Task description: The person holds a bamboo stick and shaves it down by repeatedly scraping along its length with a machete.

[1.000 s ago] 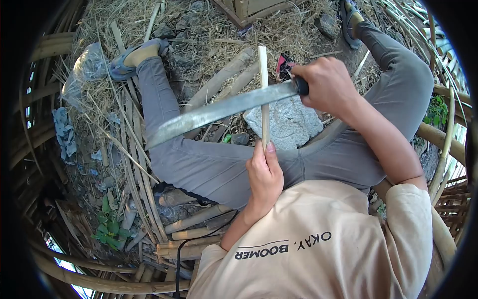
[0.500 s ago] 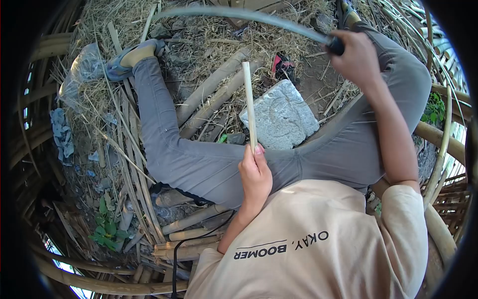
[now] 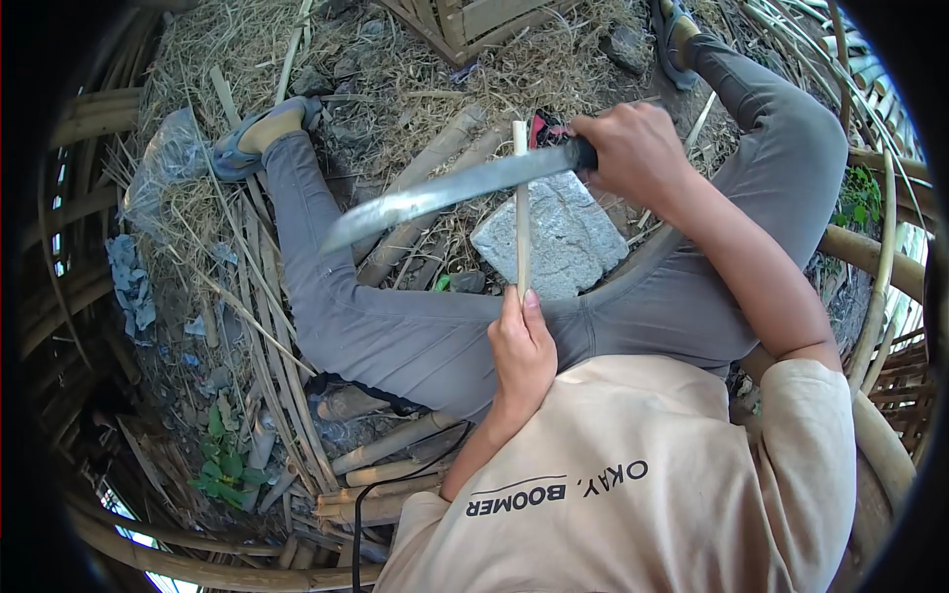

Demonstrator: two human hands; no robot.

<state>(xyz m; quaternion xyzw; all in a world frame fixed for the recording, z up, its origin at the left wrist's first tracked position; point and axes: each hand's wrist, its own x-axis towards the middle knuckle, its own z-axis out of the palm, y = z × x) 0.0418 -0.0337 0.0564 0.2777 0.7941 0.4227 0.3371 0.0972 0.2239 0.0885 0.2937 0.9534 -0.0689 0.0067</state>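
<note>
A pale bamboo stick [image 3: 523, 222] stands out from my left hand [image 3: 524, 341], whose fingers and thumb close round its lower end. In my right hand [image 3: 635, 148] I grip the dark handle of a machete [image 3: 435, 193]. Its long, slightly blurred blade points left and crosses the stick a little below its top. Behind the stick, between my legs, lies a flat grey stone block [image 3: 573, 232].
Two bamboo poles [image 3: 420, 163] lie on the straw-strewn ground left of the stone. A wooden crate [image 3: 460, 30] stands at the far side. Clear plastic [image 3: 163, 158] and split bamboo strips [image 3: 267, 326] lie beyond my left leg. A cable [image 3: 361, 514] hangs by my left arm.
The machete has come down from its raised position at the top, and its blade now crosses the stick. My left hand and the stick have shifted slightly right.
</note>
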